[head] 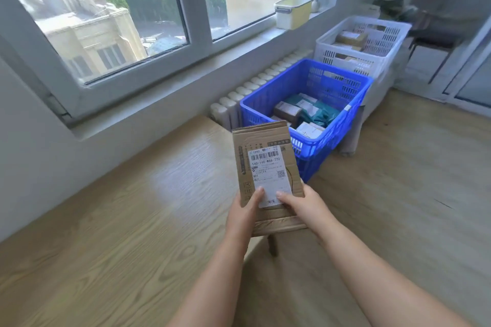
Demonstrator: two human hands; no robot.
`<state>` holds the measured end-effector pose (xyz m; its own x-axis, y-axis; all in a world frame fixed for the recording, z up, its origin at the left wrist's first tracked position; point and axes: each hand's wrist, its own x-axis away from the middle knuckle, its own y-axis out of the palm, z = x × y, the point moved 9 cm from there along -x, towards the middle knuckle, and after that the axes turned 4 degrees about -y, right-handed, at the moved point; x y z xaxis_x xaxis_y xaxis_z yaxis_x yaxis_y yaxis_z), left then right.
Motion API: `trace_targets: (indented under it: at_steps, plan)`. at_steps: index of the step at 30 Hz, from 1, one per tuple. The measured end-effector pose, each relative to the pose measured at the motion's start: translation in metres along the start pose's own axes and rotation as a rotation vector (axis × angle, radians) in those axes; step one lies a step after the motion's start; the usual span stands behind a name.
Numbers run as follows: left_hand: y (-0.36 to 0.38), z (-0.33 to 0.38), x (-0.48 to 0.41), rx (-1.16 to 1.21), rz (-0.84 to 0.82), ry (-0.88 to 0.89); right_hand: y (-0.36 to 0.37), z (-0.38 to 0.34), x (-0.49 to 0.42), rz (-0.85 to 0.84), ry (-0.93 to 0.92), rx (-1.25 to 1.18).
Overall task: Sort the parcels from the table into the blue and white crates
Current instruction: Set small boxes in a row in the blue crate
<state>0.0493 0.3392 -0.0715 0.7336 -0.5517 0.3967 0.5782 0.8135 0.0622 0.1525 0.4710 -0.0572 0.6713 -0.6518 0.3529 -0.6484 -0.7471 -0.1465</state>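
Observation:
A brown cardboard parcel (263, 146) with a white shipping label is held up in front of me above the table's right edge. My left hand (243, 216) grips its lower left side, thumb on the label. My right hand (305, 206) grips its lower right side, thumb also on the label. Behind the parcel stands the blue crate (353, 103), holding several boxes and teal bags. Further back is the white crate (382, 61), with several brown boxes inside.
The wooden table (119, 220) fills the left and bottom of the view, under a window sill. A white radiator (255, 90) runs along the wall behind the crates. A cream tub (293, 12) sits on the sill. Wooden floor (411, 180) lies to the right.

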Motion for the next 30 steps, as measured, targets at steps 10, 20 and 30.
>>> trace_targets:
  at_steps: [10, 20, 30]
  plan:
    - [0.139, 0.045, -0.089, -0.085, -0.004, 0.088, -0.13, -0.019, -0.092, 0.11, -0.016, -0.127]
    - [0.249, 0.116, -0.232, -0.091, -0.069, 0.074, -0.222, -0.087, -0.233, 0.218, -0.06, -0.149]
    - [0.358, 0.155, -0.342, -0.133, -0.063, 0.038, -0.321, -0.117, -0.364, 0.182, -0.069, -0.152]
